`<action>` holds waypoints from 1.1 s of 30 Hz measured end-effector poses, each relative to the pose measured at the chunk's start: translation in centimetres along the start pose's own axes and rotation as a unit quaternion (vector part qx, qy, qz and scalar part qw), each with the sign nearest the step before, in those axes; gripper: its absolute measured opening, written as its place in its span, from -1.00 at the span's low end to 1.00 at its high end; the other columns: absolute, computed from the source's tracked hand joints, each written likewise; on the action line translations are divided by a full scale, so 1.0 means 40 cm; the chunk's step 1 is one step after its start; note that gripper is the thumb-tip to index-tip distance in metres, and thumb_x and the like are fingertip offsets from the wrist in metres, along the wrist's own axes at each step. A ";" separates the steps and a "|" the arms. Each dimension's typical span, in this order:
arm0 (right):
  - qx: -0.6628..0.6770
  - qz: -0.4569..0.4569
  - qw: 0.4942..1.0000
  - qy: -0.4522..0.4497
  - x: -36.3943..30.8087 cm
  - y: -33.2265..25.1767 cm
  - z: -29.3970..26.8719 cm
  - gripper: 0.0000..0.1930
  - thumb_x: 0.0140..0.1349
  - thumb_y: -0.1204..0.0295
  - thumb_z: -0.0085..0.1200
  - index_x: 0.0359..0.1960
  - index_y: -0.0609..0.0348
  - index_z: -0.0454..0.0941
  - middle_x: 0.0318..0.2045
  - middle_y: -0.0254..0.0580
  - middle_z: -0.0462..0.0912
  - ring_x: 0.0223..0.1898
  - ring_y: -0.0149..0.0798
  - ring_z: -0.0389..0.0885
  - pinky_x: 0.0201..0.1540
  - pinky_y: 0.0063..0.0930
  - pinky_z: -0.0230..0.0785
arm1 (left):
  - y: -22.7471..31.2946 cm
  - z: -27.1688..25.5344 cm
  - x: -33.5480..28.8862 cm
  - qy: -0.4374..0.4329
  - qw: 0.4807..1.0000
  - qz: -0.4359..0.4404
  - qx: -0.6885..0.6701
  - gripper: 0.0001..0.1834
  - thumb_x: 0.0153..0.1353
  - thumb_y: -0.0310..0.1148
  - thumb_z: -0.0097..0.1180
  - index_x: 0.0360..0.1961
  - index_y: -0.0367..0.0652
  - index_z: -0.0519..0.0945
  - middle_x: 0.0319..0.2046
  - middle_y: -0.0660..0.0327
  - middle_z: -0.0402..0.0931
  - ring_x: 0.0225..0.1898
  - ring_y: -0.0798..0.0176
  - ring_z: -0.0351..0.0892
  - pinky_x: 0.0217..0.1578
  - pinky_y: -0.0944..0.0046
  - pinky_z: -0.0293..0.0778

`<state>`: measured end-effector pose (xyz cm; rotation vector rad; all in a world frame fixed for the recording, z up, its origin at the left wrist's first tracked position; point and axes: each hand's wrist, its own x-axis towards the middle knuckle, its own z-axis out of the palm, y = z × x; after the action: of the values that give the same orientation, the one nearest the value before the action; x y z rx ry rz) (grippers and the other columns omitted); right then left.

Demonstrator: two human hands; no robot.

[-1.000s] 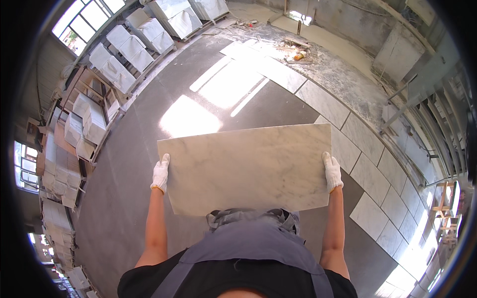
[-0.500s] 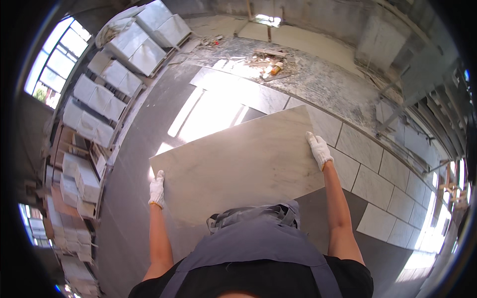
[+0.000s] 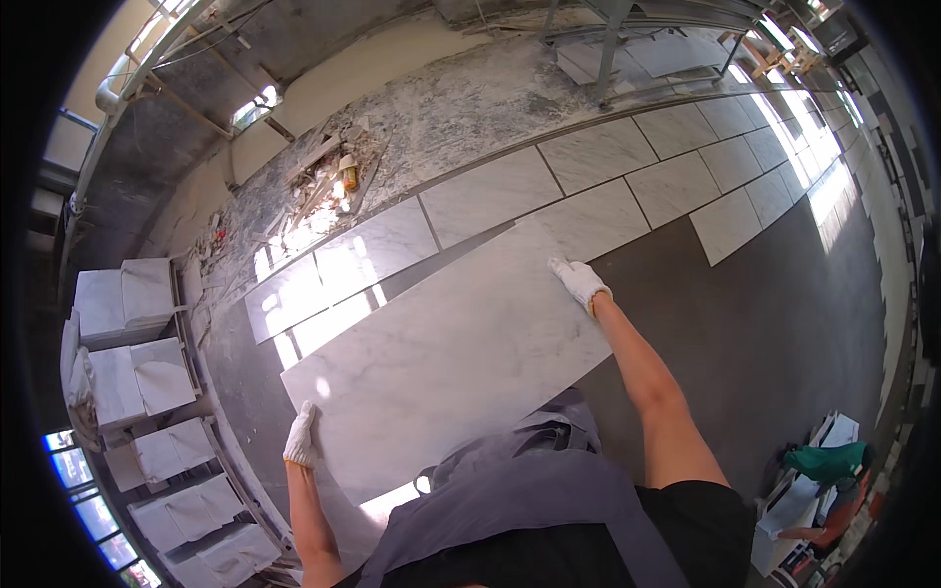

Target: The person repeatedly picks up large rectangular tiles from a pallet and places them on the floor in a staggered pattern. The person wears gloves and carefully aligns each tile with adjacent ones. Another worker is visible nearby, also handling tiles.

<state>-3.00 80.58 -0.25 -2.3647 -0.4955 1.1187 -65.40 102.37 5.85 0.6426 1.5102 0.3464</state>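
A large white marble slab with faint grey veins (image 3: 451, 343) is held in front of my body, its far edge slanting up to the right. My left hand (image 3: 300, 434), in a white knit glove, grips its left edge near the far left corner. On its right edge is my right hand (image 3: 579, 284), gloved the same way, with the fingers partly hidden by the slab. Beyond the slab lie rows of pale marble tiles (image 3: 495, 194) on the dark grey floor (image 3: 774, 304). The slab hides part of these rows; I cannot tell whether it touches them.
Stacked pale slabs (image 3: 142, 382) stand on the left. A heap of rubble (image 3: 314, 186) with a yellow-orange container (image 3: 348, 172) lies past the tiles. A metal frame (image 3: 613, 39) stands at the far side. A green cloth-like thing (image 3: 826, 463) is at the lower right, among pale pieces.
My view has turned to the right, so the stacks sit lower left and more tile rows show. The slab stays in both hands and now overlaps the tile rows' near edge in view.
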 end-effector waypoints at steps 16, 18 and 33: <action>0.082 0.252 0.964 0.031 -0.100 0.376 0.249 -0.05 0.27 -0.40 -0.21 0.21 0.38 0.49 0.22 0.21 0.52 0.30 0.11 0.45 0.33 -0.17 0.24 | 0.415 0.293 0.118 -0.250 0.932 -0.168 0.204 -0.47 -0.01 -0.42 0.40 0.00 -0.43 0.58 -0.25 0.00 0.68 -0.18 0.02 0.70 -0.06 0.01 0.64; 0.104 0.243 0.964 0.028 -0.084 0.368 0.253 -0.01 0.25 -0.40 -0.20 0.31 0.37 0.39 0.32 0.24 0.41 0.37 0.13 0.37 0.40 -0.13 0.16 | 0.414 0.319 0.104 -0.235 0.940 -0.164 0.185 -0.43 -0.03 -0.48 0.40 0.05 -0.45 0.54 -0.22 -0.04 0.68 -0.17 -0.01 0.71 -0.06 -0.03 0.64; -0.048 0.237 0.964 -0.106 0.077 0.181 0.407 -0.23 0.36 -0.36 -0.38 0.19 0.00 0.52 0.16 -0.03 0.60 0.20 0.05 0.56 0.23 -0.11 0.38 | 0.573 0.420 -0.229 -0.169 0.917 -0.162 0.322 -0.37 0.30 -0.15 0.13 0.23 -0.44 0.45 0.11 -0.07 0.58 0.09 0.00 0.58 0.21 -0.03 0.43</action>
<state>-13.15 80.47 -15.22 -2.5349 -0.0439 1.6013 -45.38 112.15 25.70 0.8914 1.3503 -0.5228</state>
